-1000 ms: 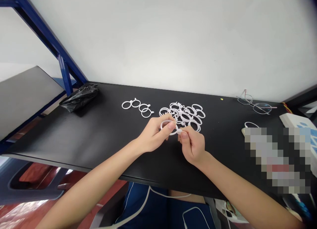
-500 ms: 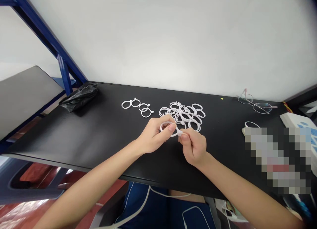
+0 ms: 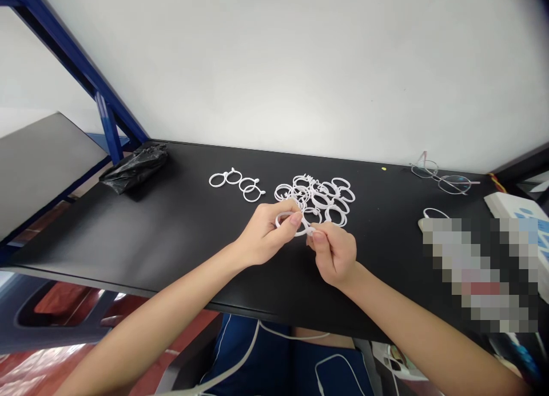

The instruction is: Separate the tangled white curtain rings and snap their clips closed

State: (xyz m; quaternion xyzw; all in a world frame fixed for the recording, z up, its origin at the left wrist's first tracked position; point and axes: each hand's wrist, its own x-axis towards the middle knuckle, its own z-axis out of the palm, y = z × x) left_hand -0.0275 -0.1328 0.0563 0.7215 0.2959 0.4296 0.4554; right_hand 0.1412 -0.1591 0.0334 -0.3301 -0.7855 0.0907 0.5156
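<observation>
A white plastic ring (image 3: 301,234), which looks like a curtain ring with a small end piece, is held above the desk between both hands. My left hand (image 3: 266,231) pinches the ring's left side between thumb and fingers. At the ring's right end, my right hand (image 3: 337,250) is closed on the small end piece, which its thumb and fingers mostly cover. Just behind the hands lies a tangled pile of similar white rings (image 3: 321,200). To the left of that pile, several more rings (image 3: 253,180) lie in a loose, partly overlapping row.
A crumpled black plastic bag (image 3: 135,168) lies at the black desk's (image 3: 180,224) left end. Eyeglasses (image 3: 454,184) rest at the back right, near a white-and-blue box (image 3: 512,208) and a blurred-out object (image 3: 476,270). A white wall (image 3: 274,70) rises behind.
Both hands keep their grip on the ring with hardly any movement. The whole view has shifted very slightly.
</observation>
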